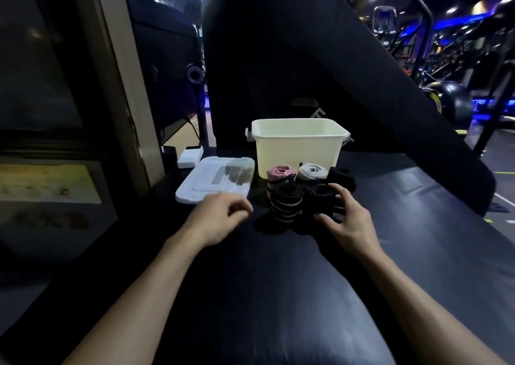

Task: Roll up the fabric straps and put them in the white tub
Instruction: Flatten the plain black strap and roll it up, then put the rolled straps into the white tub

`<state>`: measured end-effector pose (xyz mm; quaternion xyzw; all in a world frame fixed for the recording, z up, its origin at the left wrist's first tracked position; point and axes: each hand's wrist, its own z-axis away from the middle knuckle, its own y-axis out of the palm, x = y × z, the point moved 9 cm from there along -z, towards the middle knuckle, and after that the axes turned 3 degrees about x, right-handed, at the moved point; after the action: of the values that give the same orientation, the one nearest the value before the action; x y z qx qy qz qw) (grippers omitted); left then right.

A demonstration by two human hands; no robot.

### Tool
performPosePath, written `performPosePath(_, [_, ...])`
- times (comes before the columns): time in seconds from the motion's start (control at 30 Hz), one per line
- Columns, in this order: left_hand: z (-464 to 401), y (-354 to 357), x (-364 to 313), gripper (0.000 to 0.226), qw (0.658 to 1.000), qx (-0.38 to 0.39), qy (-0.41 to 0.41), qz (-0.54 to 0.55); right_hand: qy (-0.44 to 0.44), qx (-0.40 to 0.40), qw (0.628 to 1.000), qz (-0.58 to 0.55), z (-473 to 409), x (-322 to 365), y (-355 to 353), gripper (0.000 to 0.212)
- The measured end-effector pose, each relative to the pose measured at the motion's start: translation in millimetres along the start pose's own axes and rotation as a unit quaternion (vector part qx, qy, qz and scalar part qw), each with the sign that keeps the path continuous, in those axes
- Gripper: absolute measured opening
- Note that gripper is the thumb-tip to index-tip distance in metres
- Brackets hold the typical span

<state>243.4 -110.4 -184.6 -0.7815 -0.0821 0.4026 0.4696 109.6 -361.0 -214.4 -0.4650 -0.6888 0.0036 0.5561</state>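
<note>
On the black padded desk [278,281], before the white plastic tub [298,153], I see rolled fabric straps [285,201]. My right grip [345,220] grasps one black rolled strap [320,200]; my left grip [220,214] hovers, loosely curled and released.

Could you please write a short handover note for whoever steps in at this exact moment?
Left hand: loosely curled above the black padded bench, holding nothing.
Right hand: fingers curled round a black rolled strap.
White tub: stands open at the back of the bench; its inside is not visible from here. Its clear lid lies to its left.
Done: several straps stand rolled in front of the tub, namely a black striped roll, a pink roll, a white roll and the black one in hand.
Left: move the rolls into the tub.
</note>
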Motion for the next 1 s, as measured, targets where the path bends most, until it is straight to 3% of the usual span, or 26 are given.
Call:
performPosePath(0.07, [-40,-18,1,0.015,0.997,-0.065,-0.013,-0.029,-0.007,-0.010,1.000,-0.018,0,-5,0,0.069])
performPosePath(0.17, [-103,-31,-11,0.040,0.989,-0.113,-0.006,-0.096,-0.020,-0.022,0.999,-0.024,-2,-9,1,0.070])
performPosePath(0.3, [-174,-21,-30,0.065,0.979,-0.068,-0.004,-0.193,-0.029,-0.029,0.998,-0.047,-4,-14,1,0.073])
performPosePath(0.4, [-210,-6,-30,0.049,0.967,-0.020,-0.027,-0.254,-0.035,-0.034,0.998,-0.049,-6,-16,1,0.073])
performPosePath(0.47, [-219,-9,-33,0.015,0.969,-0.069,-0.033,-0.237,-0.040,-0.038,0.997,-0.052,-7,-17,1,0.073])
performPosePath(0.53, [-219,-15,-33,0.011,0.969,-0.122,-0.047,-0.211,-0.043,-0.043,0.997,-0.050,-8,-17,1,0.071])
performPosePath(0.63, [-203,-41,-46,0.016,0.957,-0.194,-0.038,-0.210,-0.037,-0.054,0.996,-0.058,-9,-18,-1,0.065])
performPosePath(0.77, [-152,-108,-64,0.004,0.940,-0.262,-0.014,-0.219,-0.016,-0.056,0.995,-0.075,-4,-10,-5,0.058])
performPosePath(1.0, [5,-211,-51,0.025,0.934,-0.312,0.023,-0.170,0.029,-0.081,0.989,-0.123,22,17,-26,0.045])
